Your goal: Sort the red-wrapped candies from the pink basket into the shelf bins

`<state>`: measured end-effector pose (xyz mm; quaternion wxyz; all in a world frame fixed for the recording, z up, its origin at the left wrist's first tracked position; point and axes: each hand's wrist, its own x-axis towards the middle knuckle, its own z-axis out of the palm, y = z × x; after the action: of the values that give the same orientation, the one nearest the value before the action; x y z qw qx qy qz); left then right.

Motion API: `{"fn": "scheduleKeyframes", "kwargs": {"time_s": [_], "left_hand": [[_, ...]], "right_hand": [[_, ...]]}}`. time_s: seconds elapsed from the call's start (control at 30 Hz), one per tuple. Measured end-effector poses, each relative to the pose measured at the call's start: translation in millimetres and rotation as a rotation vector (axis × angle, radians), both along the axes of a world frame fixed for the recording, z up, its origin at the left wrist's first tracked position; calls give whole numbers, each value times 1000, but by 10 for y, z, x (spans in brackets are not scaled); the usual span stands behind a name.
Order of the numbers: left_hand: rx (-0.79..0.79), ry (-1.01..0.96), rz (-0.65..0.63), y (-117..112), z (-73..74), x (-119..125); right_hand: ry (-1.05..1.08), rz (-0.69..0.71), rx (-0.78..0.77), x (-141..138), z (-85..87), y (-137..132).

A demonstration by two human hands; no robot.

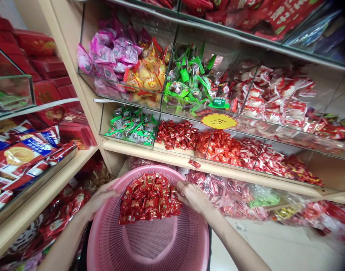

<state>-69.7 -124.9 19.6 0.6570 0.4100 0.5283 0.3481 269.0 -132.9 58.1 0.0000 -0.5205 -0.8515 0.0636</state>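
Between my hands is a pink plastic basket (104,241) with mesh sides, its mouth tilted toward me. Small red wrapped candies (150,195) lie in a heap against its far inner wall, while the round mesh bottom shows bare below them. At the left rim, my left hand (100,197) is closed on the basket's edge; some of its fingers are hidden. My right hand (191,194) grips the right rim, fingers curled over it near the candies. One loose red candy (194,163) rests on the wooden shelf edge just beyond the basket.
Clear shelf bins ahead hold red candies (176,133), orange-red candies (220,148), green-wrapped sweets (133,124) and pink packets (113,49). A yellow price tag (219,121) hangs there. Bagged sweets (229,188) fill the lower level. A side shelf (48,188) stands at left.
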Motion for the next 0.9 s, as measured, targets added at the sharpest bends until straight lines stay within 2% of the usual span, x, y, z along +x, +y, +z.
{"fn": "scheduleKeyframes", "kwargs": {"time_s": [0.23, 0.5, 0.7, 0.8, 0.9], "left_hand": [[0, 41, 24, 3, 1, -4], [-23, 28, 37, -18, 76, 39], [11, 33, 29, -16, 77, 32], [1, 32, 28, -18, 79, 30], [-12, 39, 27, -11, 70, 28]], "right_hand": [[3, -122, 57, 13, -9, -37], [-20, -117, 80, 18, -69, -95], [-50, -276, 114, -41, -125, -153], [-40, -413, 82, -135, -162, -183], [-32, -490, 56, -228, -197, -201]]}}
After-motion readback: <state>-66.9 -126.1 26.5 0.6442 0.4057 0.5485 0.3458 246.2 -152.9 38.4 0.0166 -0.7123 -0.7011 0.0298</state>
